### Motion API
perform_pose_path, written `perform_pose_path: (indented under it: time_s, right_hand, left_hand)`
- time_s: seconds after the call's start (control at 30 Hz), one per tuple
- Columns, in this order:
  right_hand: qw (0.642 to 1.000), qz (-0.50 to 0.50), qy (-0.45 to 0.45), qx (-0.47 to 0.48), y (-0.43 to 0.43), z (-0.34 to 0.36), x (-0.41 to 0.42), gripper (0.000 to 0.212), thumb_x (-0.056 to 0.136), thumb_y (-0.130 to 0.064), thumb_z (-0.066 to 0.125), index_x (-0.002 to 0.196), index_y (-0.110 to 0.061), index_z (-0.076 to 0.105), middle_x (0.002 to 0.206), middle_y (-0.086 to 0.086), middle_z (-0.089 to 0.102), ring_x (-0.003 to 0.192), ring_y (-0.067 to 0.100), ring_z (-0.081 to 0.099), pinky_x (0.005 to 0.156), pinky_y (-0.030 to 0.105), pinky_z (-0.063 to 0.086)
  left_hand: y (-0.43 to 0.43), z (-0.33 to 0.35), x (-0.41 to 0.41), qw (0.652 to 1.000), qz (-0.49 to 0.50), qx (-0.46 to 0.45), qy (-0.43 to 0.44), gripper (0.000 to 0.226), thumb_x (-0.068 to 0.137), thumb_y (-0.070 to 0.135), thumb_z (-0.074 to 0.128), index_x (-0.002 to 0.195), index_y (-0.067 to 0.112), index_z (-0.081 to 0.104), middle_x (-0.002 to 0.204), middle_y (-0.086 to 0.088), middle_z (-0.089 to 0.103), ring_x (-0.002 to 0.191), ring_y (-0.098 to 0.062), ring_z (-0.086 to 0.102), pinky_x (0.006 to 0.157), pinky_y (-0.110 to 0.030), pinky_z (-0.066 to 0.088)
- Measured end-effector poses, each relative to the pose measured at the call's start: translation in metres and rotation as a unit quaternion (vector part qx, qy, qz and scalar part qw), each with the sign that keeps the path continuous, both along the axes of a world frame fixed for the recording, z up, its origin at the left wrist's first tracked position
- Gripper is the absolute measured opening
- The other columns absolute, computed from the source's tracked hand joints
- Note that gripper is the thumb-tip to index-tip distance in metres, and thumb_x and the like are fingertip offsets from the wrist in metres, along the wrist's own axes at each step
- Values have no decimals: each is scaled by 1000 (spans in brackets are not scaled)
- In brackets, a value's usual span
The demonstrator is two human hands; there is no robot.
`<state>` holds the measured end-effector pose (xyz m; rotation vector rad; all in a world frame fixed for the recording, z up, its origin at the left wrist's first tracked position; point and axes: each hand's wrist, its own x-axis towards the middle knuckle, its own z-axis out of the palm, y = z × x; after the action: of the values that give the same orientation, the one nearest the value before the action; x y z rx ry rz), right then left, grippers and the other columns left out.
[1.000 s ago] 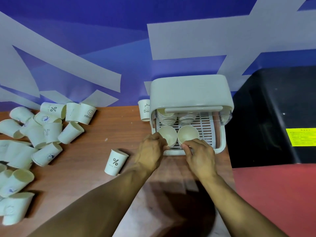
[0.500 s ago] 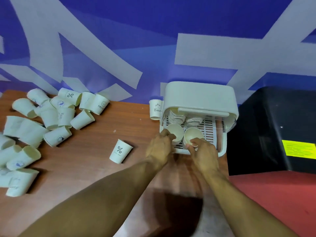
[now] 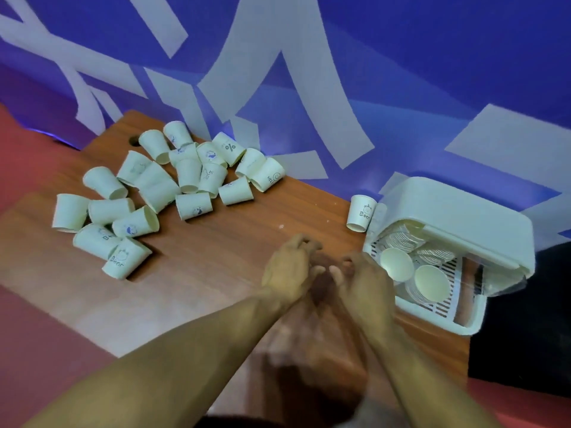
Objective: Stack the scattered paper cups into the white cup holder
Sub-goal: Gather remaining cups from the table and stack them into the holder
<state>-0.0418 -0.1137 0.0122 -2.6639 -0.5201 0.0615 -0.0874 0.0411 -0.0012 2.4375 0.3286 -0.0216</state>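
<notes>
Cup pile [image 3: 173,186] left on table [image 3: 216,242], holder [image 3: 457,230] right w/ cups inside.

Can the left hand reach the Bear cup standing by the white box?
Probably yes: the left hand looks empty, and only bare table lies between it and the Bear cup beside the cup holder.

Matt paper cups [image 3: 188,176] lie on a smooth wood-grain table [image 3: 234,230]; the holder [image 3: 457,217] is smooth white plastic.
</notes>
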Motion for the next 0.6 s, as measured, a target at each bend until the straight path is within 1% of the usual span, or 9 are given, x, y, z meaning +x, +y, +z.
perform_pose_path:
  time_s: [0.1,0.13,0.2,0.27,0.33,0.47,0.6]
  right_hand:
    - [999,25,33,-1,34,-9,-1,26,85,-37,68,107,-24,64,105,-3,65,93,24,65,73,34,49]
    - [998,30,51,-1,45,-14,0,29,84,-36,69,109,-23,63,107,-2,65,95,24,64,75,35,50]
    - [995,34,91,-12,63,-25,1,36,85,-36,68,116,-22,59,115,0,61,102,26,62,81,38,50]
    - [991,25,122,-38,78,-34,3,44,85,-37,67,124,-20,54,124,3,56,108,28,59,84,39,48]
    - [989,9,134,-54,90,-40,4,50,85,-35,68,129,-17,51,128,6,53,111,32,56,86,40,45]
    - [985,-13,151,-87,105,-54,8,58,85,-35,70,132,-11,47,129,12,53,113,37,55,88,41,44]
    - [978,-23,167,-120,117,-62,6,54,84,-33,71,128,-11,50,124,12,59,110,35,58,87,40,45]
  left_hand:
    - [40,-6,-24,998,61,-8,9,38,88,38,68,124,29,60,130,8,47,106,-19,58,82,-35,51]
    - [53,-8,-32,997,79,-4,18,37,89,38,67,124,28,60,129,8,46,104,-19,58,79,-33,50]
    - [75,-12,-48,993,108,6,39,36,89,38,65,123,27,60,128,8,46,99,-20,60,71,-27,41]
    - [94,-18,-62,990,130,12,57,37,90,41,64,124,27,59,129,8,46,96,-21,61,69,-25,35]
    - [110,-25,-73,987,148,12,68,36,92,43,61,125,29,58,130,9,47,95,-22,61,69,-26,36]
    - [134,-38,-85,982,169,13,84,34,93,44,58,124,31,56,131,10,46,95,-23,62,68,-29,40]
    - [151,-47,-93,980,180,17,78,32,93,45,58,121,32,56,128,10,48,94,-23,62,68,-28,40]
